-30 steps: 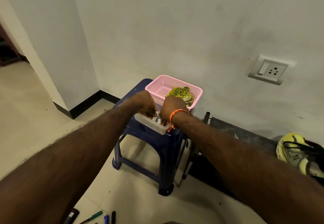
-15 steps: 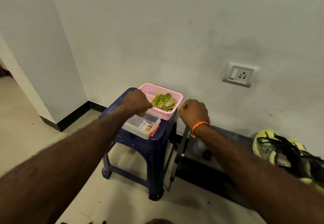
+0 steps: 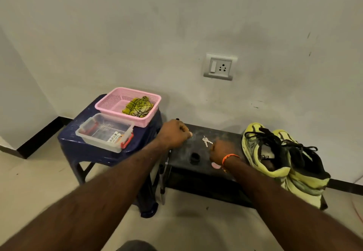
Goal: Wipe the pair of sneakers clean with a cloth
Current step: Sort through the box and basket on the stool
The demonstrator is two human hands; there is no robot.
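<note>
The sneakers (image 3: 275, 152) lie side by side on the bench's (image 3: 200, 172) right end, toes toward the wall, heels toward the front edge. The cloth (image 3: 138, 107) sits crumpled in the basket's (image 3: 110, 101) right half on the stool (image 3: 78, 131). The left hand (image 3: 173, 135) and right hand (image 3: 221, 150) hover over the bench with fingers curled; whether either grip pinches anything, I cannot tell.

Sneakers (image 3: 282, 160): pair, pale yellow-green with black laces, set side by side on the right end of a low black bench (image 3: 196, 164), against the wall. Cloth (image 3: 138, 106): yellow-green checked, crumpled, lying in a pink basket (image 3: 110, 101).
</note>
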